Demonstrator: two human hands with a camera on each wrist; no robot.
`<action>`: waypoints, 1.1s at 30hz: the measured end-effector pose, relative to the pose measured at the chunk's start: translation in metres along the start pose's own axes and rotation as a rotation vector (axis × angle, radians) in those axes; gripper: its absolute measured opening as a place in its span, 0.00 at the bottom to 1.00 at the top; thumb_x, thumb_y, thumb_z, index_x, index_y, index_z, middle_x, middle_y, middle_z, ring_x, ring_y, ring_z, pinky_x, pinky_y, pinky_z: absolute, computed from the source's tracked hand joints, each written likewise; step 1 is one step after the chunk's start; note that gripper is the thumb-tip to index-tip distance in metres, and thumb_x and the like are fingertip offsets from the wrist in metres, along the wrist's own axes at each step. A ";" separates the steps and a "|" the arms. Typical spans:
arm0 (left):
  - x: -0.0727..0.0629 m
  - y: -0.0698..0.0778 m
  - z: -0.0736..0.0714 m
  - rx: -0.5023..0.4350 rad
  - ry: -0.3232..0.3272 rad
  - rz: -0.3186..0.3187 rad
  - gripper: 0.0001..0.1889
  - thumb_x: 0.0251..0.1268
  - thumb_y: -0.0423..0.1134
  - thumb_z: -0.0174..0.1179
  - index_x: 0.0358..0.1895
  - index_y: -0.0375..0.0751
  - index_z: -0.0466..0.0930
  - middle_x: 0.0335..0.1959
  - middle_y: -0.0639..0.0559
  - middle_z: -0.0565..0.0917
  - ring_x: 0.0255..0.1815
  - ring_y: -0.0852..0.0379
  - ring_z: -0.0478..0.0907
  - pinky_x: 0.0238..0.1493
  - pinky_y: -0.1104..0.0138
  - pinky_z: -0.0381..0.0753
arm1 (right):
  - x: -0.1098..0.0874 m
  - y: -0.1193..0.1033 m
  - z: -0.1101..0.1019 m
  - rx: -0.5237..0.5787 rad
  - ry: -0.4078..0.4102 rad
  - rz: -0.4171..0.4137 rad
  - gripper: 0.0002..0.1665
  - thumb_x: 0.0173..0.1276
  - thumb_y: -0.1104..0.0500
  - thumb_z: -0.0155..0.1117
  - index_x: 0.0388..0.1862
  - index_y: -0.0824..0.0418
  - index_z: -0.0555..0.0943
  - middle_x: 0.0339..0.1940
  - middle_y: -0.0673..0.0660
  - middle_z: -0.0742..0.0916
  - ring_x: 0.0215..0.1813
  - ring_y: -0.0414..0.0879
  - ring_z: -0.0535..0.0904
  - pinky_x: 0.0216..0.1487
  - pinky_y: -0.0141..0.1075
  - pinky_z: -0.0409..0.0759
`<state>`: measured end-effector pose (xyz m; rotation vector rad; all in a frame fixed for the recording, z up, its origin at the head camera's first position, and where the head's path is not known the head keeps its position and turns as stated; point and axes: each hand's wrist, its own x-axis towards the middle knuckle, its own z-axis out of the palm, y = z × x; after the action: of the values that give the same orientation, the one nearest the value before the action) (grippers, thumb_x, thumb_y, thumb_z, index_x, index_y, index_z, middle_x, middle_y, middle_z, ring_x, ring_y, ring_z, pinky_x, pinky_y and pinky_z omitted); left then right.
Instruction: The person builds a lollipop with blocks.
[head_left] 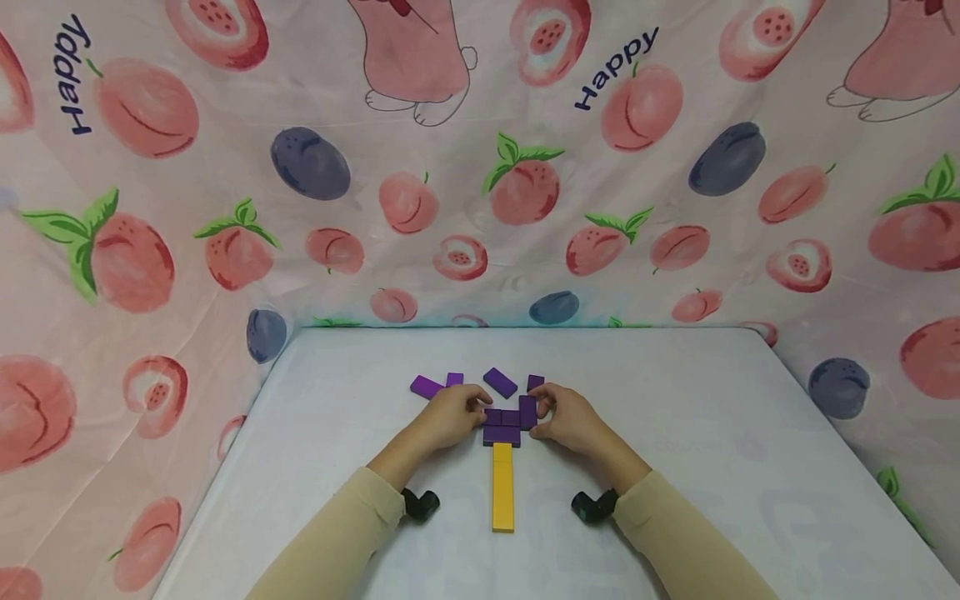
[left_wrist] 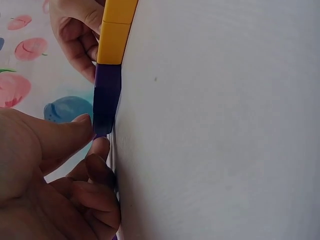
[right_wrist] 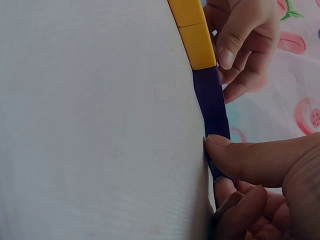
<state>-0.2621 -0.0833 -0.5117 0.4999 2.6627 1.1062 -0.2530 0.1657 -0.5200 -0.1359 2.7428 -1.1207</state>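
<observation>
Purple blocks lie joined on the white table: a long purple block (head_left: 502,435) crosswise, with two small purple blocks (head_left: 502,417) side by side along its far edge. My right hand (head_left: 573,421) pinches an upright-lying purple block (head_left: 528,412) at their right, thumb near its close end and a finger near its far end. My left hand (head_left: 452,415) has thumb and index fingertips at the left corner of the small blocks; the left wrist view shows the thumb (left_wrist: 82,125) right at the purple edge. A yellow strip (head_left: 502,496) of two blocks runs toward me from the crosswise block.
Loose purple blocks lie beyond the hands: one tilted block (head_left: 427,387) and a smaller block (head_left: 455,379) at left, a slanted block (head_left: 500,382) in the middle, a small block (head_left: 535,382) at right. A fruit-print cloth (head_left: 465,183) hangs behind the table (head_left: 697,500).
</observation>
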 end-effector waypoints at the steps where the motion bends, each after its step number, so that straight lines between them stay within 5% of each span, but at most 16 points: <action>1: 0.000 0.000 -0.001 -0.001 0.002 0.000 0.11 0.77 0.35 0.65 0.57 0.46 0.88 0.37 0.55 0.83 0.40 0.56 0.78 0.48 0.62 0.80 | 0.000 0.000 0.000 -0.002 0.000 -0.001 0.36 0.56 0.63 0.86 0.64 0.56 0.83 0.39 0.52 0.83 0.44 0.47 0.76 0.48 0.40 0.74; 17: -0.004 -0.006 -0.013 -0.043 0.048 -0.019 0.17 0.71 0.37 0.72 0.61 0.45 0.86 0.38 0.54 0.82 0.40 0.54 0.77 0.48 0.60 0.78 | 0.001 0.001 0.000 -0.008 -0.003 -0.018 0.37 0.55 0.63 0.86 0.65 0.57 0.83 0.38 0.51 0.83 0.42 0.47 0.75 0.48 0.41 0.74; 33: -0.005 -0.022 -0.022 -0.040 0.168 -0.040 0.22 0.65 0.38 0.76 0.61 0.43 0.85 0.32 0.56 0.81 0.36 0.57 0.76 0.48 0.61 0.77 | 0.001 0.002 0.001 -0.016 0.003 -0.013 0.38 0.55 0.63 0.86 0.66 0.57 0.82 0.38 0.51 0.82 0.42 0.47 0.75 0.48 0.41 0.74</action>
<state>-0.2690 -0.1135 -0.5119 0.3595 2.7731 1.2379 -0.2541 0.1664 -0.5217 -0.1546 2.7579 -1.1028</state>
